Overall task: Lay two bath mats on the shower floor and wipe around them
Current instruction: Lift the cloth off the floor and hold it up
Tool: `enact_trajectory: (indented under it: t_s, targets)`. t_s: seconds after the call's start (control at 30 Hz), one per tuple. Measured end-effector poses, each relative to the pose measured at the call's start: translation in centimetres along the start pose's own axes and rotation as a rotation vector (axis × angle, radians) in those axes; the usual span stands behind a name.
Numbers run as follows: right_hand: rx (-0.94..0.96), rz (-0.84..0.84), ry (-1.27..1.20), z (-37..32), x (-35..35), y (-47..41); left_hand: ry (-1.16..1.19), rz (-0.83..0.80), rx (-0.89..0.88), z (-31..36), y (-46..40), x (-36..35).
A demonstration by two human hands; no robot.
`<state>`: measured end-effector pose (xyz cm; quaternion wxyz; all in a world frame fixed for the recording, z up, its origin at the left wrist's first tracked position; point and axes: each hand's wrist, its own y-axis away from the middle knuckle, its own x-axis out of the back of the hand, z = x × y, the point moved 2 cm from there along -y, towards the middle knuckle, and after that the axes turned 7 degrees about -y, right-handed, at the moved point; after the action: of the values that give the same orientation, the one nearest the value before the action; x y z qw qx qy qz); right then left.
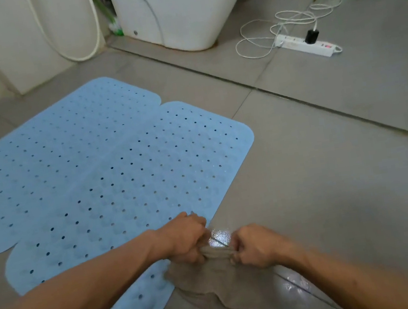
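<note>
On a grey tiled bathroom floor, two blue bath mats lie side by side. The left hand and right hand, fingers curled tight, grip a brown cloth between them.

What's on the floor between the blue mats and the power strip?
In the head view, only bare grey floor tile, crossed by a dark drain channel, between the blue mats and power strip.

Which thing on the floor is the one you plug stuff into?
Find the white toilet at the back, then look right across the grey floor. The power strip is a long white bar among looped white cable, the only thing with a black plug standing in it.
</note>
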<state>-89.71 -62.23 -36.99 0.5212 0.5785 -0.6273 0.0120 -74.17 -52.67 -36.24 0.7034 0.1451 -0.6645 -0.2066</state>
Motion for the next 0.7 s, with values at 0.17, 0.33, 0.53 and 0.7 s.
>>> enact_trajectory:
  t_s: [0.17,0.33,0.53,0.7]
  targets:
    - [0.013,0.018,-0.06,-0.6,9.4,-0.5,0.153,-0.019,0.08,-3.0,-1.2,7.1]
    - [0.012,0.126,-0.046,-2.6,20.0,2.1,0.27,0.053,0.24,-4.6,-0.2,17.6]
    - [0.072,0.214,0.05,-6.7,34.9,7.7,0.336,0.113,0.383,-5.7,3.1,34.6]
    - [0.052,0.242,-0.02,-10.2,48.3,13.2,0.249,0.073,0.406,-6.2,6.0,49.4]
